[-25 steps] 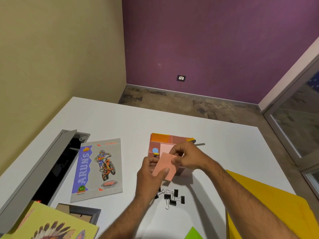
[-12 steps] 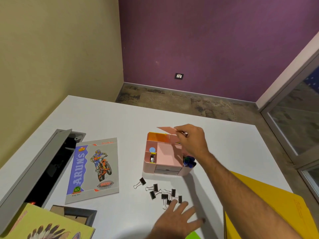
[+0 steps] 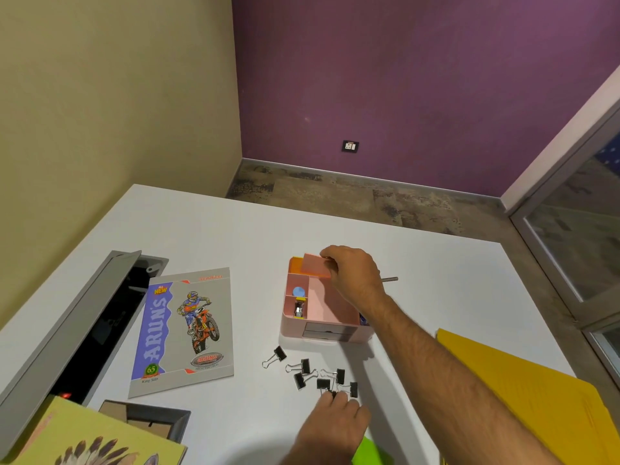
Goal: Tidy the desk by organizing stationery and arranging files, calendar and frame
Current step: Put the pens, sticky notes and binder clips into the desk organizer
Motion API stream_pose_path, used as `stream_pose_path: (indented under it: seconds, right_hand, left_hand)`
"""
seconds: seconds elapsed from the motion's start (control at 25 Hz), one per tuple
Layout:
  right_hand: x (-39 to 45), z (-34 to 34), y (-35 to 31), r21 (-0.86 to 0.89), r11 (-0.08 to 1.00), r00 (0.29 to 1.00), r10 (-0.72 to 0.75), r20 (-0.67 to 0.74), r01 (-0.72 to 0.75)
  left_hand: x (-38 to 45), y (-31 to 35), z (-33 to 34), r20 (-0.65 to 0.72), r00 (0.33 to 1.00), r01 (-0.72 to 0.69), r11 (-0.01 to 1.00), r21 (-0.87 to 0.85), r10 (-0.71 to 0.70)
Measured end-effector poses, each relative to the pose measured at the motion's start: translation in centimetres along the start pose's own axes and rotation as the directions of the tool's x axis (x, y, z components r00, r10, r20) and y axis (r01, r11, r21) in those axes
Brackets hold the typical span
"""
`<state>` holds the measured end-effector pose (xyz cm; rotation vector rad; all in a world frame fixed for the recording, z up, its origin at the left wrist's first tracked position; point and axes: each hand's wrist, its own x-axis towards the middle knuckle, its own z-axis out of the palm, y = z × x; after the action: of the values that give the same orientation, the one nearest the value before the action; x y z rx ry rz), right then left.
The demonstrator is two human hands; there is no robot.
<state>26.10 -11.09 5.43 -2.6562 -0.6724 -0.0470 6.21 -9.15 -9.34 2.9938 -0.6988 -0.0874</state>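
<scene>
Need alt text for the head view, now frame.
Right hand holds a pink sticky pad over the pink desk organizer on a white desk, while the left hand reaches loose black binder clips. A motocross notebook lies left, a yellow folder right.

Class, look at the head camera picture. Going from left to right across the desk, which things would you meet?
Open cable hatch → motorbike notebook → pink desk organizer → yellow folder.
</scene>
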Motion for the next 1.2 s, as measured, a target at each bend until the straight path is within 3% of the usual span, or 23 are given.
stream_pose_path:
  seconds: [0.04, 0.08, 0.28, 0.36, 0.44, 0.6, 0.76, 0.92, 1.04, 1.2]
  right_hand:
    - [0.2, 0.1, -0.3, 0.002, 1.0, 1.0, -0.007, 0.012, 0.007]
    - [0.4, 0.1, -0.6, 0.006, 1.0, 1.0, -0.013, 0.02, 0.013]
    - [0.8, 0.9, -1.4, -0.002, 1.0, 0.997, -0.015, 0.074, 0.015]
    - [0.7, 1.4, -1.3, -0.006, 1.0, 0.991, 0.025, 0.133, -0.024]
    - [0.6, 1.9, -1.1, -0.016, 0.998, 0.983, 0.058, 0.173, -0.056]
    - [0.3, 2.3, -0.4, 0.011, 0.994, 0.973, 0.102, 0.207, -0.107]
    - [-0.1, 1.7, 0.9, 0.146, 0.982, 0.987, 0.102, 0.121, -0.119]
    - [-0.5, 0.1, 1.5, 0.387, 0.913, 0.989, 0.095, 0.111, -0.131]
    - [-1.1, -1.2, 1.8, 0.571, 0.814, 0.975, -0.031, 0.218, -0.102]
    - [-1.4, -2.3, 1.1, 0.546, 0.838, 0.929, -0.193, 0.315, -0.011]
  left_hand:
    - [0.2, -0.2, -0.6, 0.154, 0.986, 0.07, 0.994, -0.086, -0.056]
    - [0.4, -0.5, -0.8, 0.216, 0.972, 0.132, 0.978, -0.164, -0.095]
    - [-0.8, -0.7, -1.4, 0.266, 0.96, 0.198, 0.881, -0.429, -0.086]
    - [-0.5, -1.4, -1.3, 0.387, 0.92, 0.268, 0.829, -0.491, -0.069]
    - [-0.2, -1.8, -2.1, 0.388, 0.92, 0.282, 0.792, -0.541, -0.063]
    - [-0.6, -2.8, -2.5, 0.281, 0.944, 0.323, 0.652, -0.686, -0.172]
    - [-0.6, -4.3, -4.2, 0.018, 0.934, 0.183, 0.434, -0.882, -0.357]
    - [0.8, -6.9, -7.2, -0.112, 0.806, 0.119, 0.344, -0.931, -0.581]
    - [1.8, -9.0, -9.5, -0.143, 0.699, 0.085, 0.28, -0.956, -0.7]
    - [2.6, -11.3, -11.8, -0.19, 0.624, 0.058, 0.288, -0.956, -0.758]
